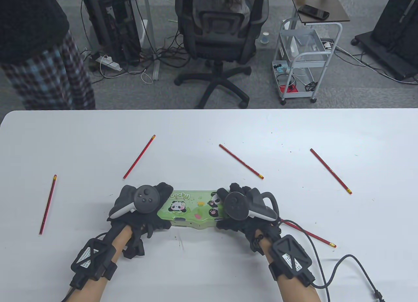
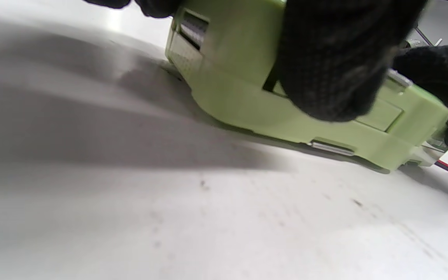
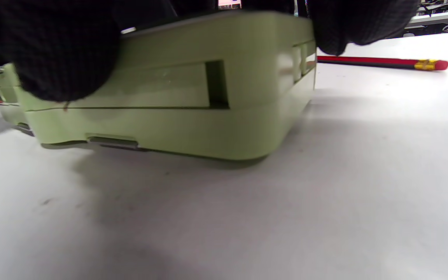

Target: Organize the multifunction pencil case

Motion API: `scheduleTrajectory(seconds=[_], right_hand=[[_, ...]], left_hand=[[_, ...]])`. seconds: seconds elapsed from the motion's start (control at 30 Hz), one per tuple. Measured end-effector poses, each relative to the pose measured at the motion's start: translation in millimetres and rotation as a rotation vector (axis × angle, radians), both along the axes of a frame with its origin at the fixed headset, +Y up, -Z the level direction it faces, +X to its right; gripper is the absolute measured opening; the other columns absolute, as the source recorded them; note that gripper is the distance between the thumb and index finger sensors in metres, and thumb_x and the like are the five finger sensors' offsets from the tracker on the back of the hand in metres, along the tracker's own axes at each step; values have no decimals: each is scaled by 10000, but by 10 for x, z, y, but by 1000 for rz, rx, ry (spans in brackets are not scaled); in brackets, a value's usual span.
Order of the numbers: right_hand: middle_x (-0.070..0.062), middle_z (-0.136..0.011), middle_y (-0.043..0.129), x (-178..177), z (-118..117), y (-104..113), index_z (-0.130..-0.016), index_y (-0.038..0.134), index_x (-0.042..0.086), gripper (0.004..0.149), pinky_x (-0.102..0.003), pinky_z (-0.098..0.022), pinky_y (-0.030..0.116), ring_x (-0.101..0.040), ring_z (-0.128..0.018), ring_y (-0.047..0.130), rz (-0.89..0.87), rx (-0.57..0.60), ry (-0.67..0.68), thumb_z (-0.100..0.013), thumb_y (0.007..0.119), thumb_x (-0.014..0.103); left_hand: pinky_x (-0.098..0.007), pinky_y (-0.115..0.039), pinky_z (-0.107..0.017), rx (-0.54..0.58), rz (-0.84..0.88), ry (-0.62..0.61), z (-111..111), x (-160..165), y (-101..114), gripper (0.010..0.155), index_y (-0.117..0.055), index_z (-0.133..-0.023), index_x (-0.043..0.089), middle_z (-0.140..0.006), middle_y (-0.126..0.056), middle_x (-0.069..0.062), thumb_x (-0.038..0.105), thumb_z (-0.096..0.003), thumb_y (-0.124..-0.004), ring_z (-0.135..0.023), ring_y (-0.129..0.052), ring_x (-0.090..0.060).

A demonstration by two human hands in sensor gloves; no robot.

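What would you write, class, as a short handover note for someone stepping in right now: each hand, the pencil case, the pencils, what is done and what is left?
Left hand: grips the left end of the green pencil case.
Right hand: grips its right end.
Case: flat on the white table, lid closed.
Pencils: five red ones loose on the table, far left, left-centre, centre, right, and one by the right wrist.
Done: no pencil is seen stowed.
Left: open the case, put in all five, close it.
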State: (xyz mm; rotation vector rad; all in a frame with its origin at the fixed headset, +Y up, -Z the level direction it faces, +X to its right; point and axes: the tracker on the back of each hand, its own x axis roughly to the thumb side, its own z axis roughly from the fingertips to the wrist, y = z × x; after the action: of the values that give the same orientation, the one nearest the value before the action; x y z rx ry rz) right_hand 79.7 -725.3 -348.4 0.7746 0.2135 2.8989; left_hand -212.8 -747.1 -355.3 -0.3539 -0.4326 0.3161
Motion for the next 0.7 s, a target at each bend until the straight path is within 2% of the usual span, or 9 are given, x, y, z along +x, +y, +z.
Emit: scheduleTrajectory(seconds=[0.17,0.33,0.43,0.57,0.7], right_hand=[[-361,-1094,429,28,-17,20,-1120,454,107,957,-741,-654,628,-723,-885,624,-24,-26,-4,-404,806,635],[-366,-1104,409,119,-71,52,-1122,465,91,933,-762,-659,581,-739,-902,564,-139,-130,-21,-426,781,626],[-373,-1108,376,173,-93,51,-1127,450,73,925,-781,-661,529,-755,-909,502,-222,-203,-36,-441,756,613],[-371,-1112,361,226,-120,50,-1127,450,61,924,-790,-661,494,-752,-922,461,-282,-234,-41,-445,745,609],[-376,-1116,375,261,-136,73,-1126,458,34,924,-791,-655,504,-756,-919,473,-334,-246,-56,-451,732,602]], left_hand=[[-626,-480,-740,22,-6,-3,13,7,-8,1040,-275,-1095,234,-1201,-302,-90,446,-338,-955,-1106,-432,-437],[-632,-460,-747,-17,0,-23,-17,-10,9,1039,-255,-1100,236,-1206,-286,-96,473,-348,-933,-1116,-418,-436],[-647,-453,-744,-107,149,-18,-58,-95,23,1015,-275,-1114,235,-1217,-292,-108,588,-346,-838,-1114,-412,-470],[-667,-466,-735,-149,279,10,-106,-195,45,946,-427,-1119,243,-1224,-388,-110,646,-346,-795,-1111,-465,-479],[-669,-519,-721,-131,338,74,-144,-231,77,917,-548,-1095,245,-1206,-524,-110,671,-319,-785,-1085,-566,-483]])
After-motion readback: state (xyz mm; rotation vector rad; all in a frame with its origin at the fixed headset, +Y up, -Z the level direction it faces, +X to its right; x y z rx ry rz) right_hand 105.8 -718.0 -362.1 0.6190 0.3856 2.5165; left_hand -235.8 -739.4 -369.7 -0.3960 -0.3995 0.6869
